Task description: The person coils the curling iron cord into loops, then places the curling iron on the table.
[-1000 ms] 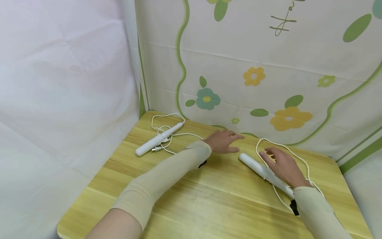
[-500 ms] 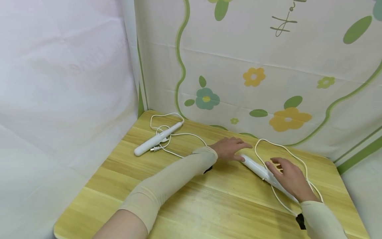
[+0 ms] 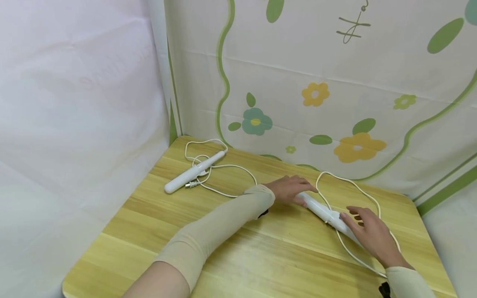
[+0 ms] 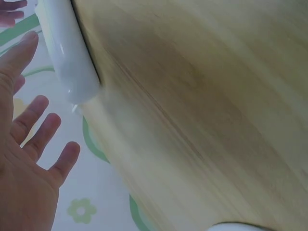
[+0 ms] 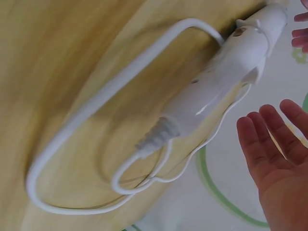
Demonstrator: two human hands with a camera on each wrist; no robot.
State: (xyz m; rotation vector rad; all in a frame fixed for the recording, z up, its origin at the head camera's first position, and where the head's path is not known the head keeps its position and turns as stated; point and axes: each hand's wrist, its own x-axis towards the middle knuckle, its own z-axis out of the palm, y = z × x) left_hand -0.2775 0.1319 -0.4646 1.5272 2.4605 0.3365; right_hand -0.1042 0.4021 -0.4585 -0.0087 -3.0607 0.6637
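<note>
A white curling iron [image 3: 319, 210] with a rounded barrel lies slantwise on the right part of the wooden table. At its barrel end is my left hand [image 3: 288, 189], thumb by the tip and fingers extended. The left wrist view shows the fingers spread beside the white barrel [image 4: 72, 57]. My right hand [image 3: 372, 238] hovers over the handle end, fingers loosely bent and gripping nothing. In the right wrist view the handle [image 5: 202, 101] lies beside the palm, its ribbed cord exit in sight. A white cord [image 3: 359, 185] loops round that end.
A second white curling iron [image 3: 193, 171] lies at the table's back left, its cord and plug [image 3: 191, 185] tangled beneath it. The wooden table [image 3: 261, 256] meets a flower-printed curtain [image 3: 290, 62] behind. A white cloth wall [image 3: 82, 145] stands at left.
My left hand has moved right, to the barrel tip of the right-hand curling iron. My right hand has drawn down and right along its handle. Neither curling iron has shifted on the table.
</note>
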